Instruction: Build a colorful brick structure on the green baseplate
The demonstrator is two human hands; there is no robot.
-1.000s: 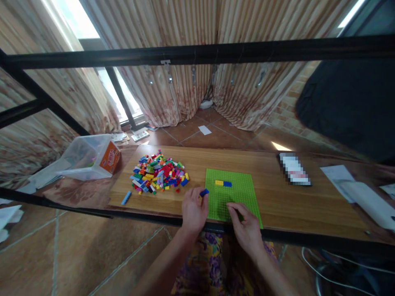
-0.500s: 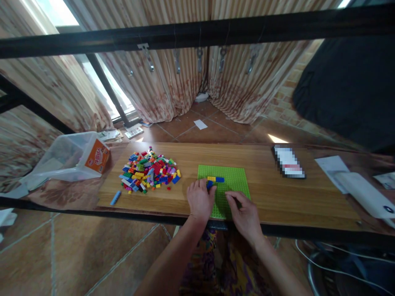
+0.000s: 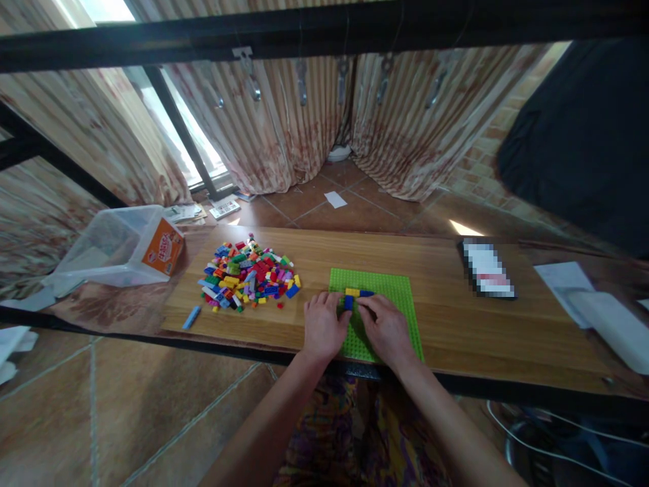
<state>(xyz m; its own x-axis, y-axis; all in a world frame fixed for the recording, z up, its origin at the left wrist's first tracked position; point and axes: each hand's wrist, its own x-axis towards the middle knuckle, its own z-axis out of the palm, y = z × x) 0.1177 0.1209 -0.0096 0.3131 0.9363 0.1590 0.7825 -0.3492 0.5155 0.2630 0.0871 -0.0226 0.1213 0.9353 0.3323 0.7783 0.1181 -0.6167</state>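
Observation:
A green studded baseplate lies in front of me on the wooden board. A yellow brick and a blue brick in line with it stand on its upper left part, the blue one partly covered by my right fingers. Just below them, a second blue brick sits between my hands. My left hand is closed at its left side, thumb and fingers against it. My right hand comes in from the right in a pinch, its fingertips close to that brick; whatever is between them is hidden.
A heap of mixed coloured bricks lies left on the wooden board, with a light blue piece near the front edge. Further left stands a clear plastic bin. A phone lies at the right, and a dark bar crosses above.
My right hand has moved left and forward, up to the bricks beside my left hand. The left hand stays at the lower blue brick. The view has shifted slightly.

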